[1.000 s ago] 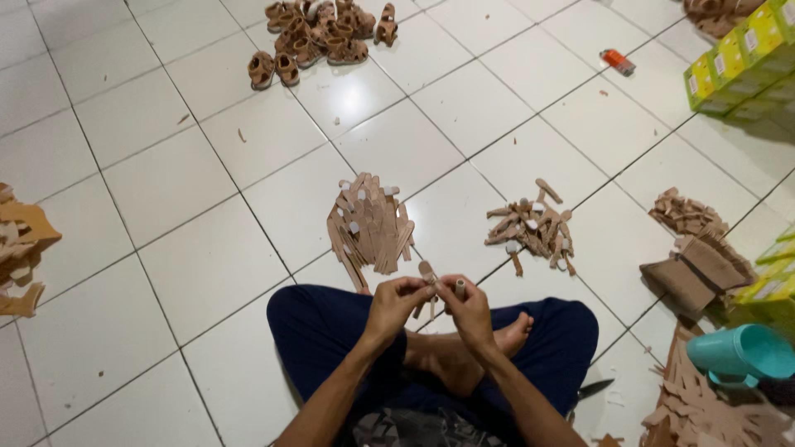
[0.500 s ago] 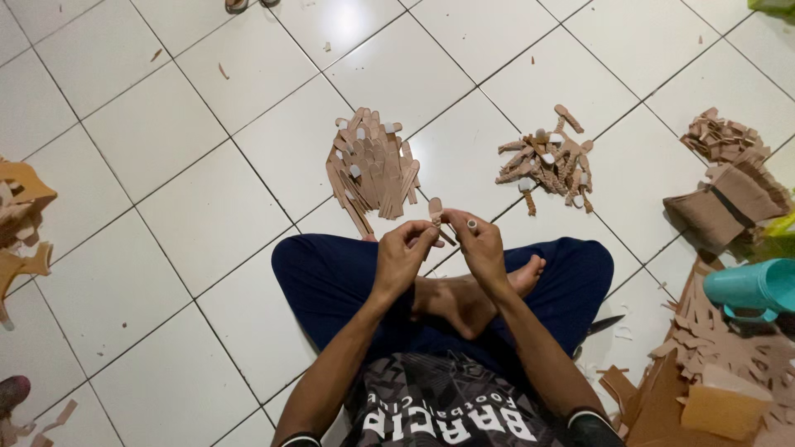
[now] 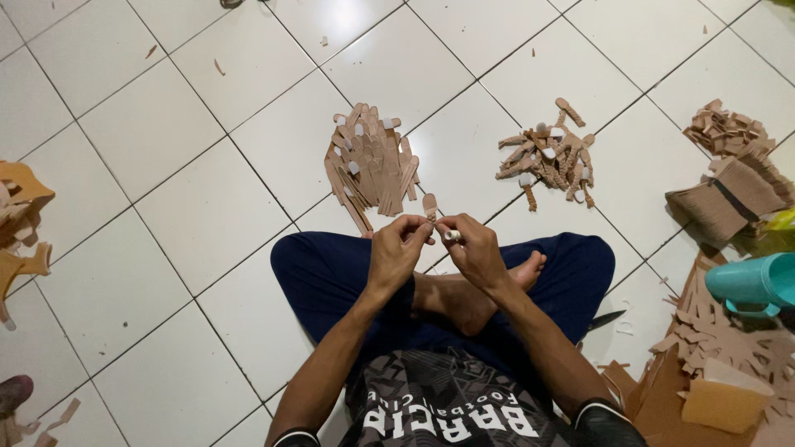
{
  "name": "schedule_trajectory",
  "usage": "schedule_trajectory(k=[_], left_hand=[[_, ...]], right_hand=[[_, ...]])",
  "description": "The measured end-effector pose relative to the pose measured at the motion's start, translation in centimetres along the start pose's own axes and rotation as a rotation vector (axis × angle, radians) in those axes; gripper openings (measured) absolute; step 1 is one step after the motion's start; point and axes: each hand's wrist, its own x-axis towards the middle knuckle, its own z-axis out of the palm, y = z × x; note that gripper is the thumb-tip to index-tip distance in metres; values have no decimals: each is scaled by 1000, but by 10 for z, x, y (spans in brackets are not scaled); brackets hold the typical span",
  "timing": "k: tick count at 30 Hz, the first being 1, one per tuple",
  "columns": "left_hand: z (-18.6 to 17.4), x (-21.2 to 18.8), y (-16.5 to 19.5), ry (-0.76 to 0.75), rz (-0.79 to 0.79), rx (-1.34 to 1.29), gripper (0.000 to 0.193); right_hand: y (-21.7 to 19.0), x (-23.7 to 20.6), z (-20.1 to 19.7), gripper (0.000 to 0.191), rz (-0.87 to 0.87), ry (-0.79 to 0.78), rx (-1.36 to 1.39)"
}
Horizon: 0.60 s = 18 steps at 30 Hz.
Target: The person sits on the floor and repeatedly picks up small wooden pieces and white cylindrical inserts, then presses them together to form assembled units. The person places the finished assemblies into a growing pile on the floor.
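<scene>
Head view: white tiled floor [image 3: 166,124], seen from above over crossed legs in dark blue trousers. Ahead, flat pile of tan strips [image 3: 373,161]; to its right, smaller heap of folded strips [image 3: 548,157]; far right, stacked brown cut-outs [image 3: 733,194] beside a teal jug [image 3: 758,283]. Left hand [image 3: 396,252] pinching a tan strip [image 3: 430,206] upright, fingers closed on it. Right hand [image 3: 476,251] touching, fingers closed on a small white piece [image 3: 452,235].
</scene>
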Motion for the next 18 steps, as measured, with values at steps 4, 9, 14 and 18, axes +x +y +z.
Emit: schedule_trajectory(k=[4,9,14,18], left_hand=[[-2,-1,9,6,31,39,23],[-10,1,21,-59,-3,112,26],[-19,13,22,-168,-113,319,28],[-19,18,6,-265,-149,115,25]], right_hand=[[5,2,7,20,349,-31,247],[18,0,5,21,372,-72,377],[18,1,-2,20,413,-103,372],[9,-1,-4,19,-92,22,-12]])
